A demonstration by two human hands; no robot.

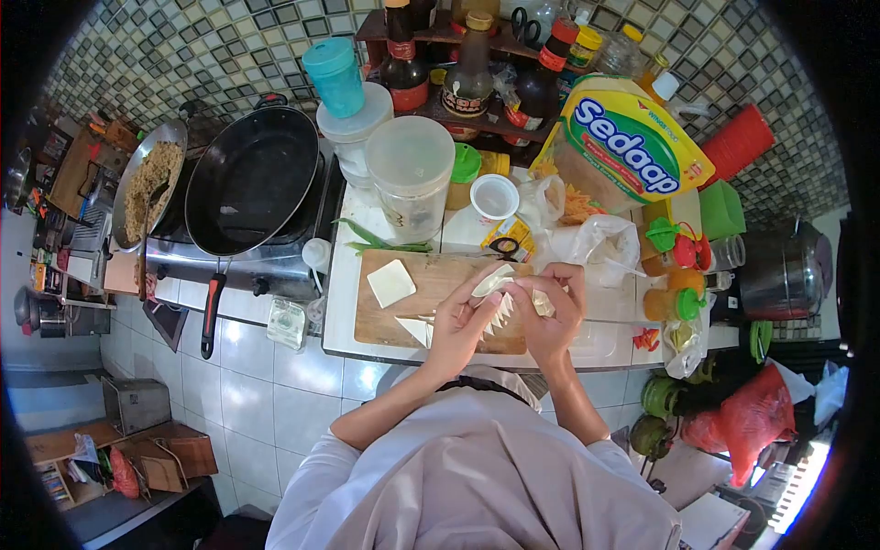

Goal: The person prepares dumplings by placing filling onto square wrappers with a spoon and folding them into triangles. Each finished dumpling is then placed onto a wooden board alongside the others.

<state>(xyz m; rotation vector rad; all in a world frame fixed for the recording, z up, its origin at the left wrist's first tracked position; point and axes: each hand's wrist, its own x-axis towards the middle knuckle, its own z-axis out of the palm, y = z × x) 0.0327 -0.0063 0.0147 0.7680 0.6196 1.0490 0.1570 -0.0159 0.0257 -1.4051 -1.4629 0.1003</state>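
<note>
From where I stand, both hands meet at the centre of the frame, above a flat wooden cutting board [436, 267] on the white-tiled counter [341, 321]. The left hand [454, 324] has its grip closed on a thin, cream-coloured sheet [492, 282], thumb against fingers. The right hand [555, 314] comes in close beside it, its grip curled in on a smaller, cream-coloured folded piece [543, 303]; whether its fingertips also press the sheet I can't tell from here.

I'd guess the work is held over the board so that anything dropped lands on wood, and both hands come together because something so slight needs steadying from two sides. The neat, pale square stack [391, 283] sits at the board's left, probably to keep it within easy reach yet out from under the wrists. Flat, pale triangular pieces [417, 330] lie lower on the board, partly behind the left hand.

The sheet itself looks soft, matt and floury, curved up between the fingers, with a slim, pointed outline. Just below it, narrow, pale pointed strips [498, 319] fan out between the hands; I can't make out whether they are held or resting on the board.
</note>
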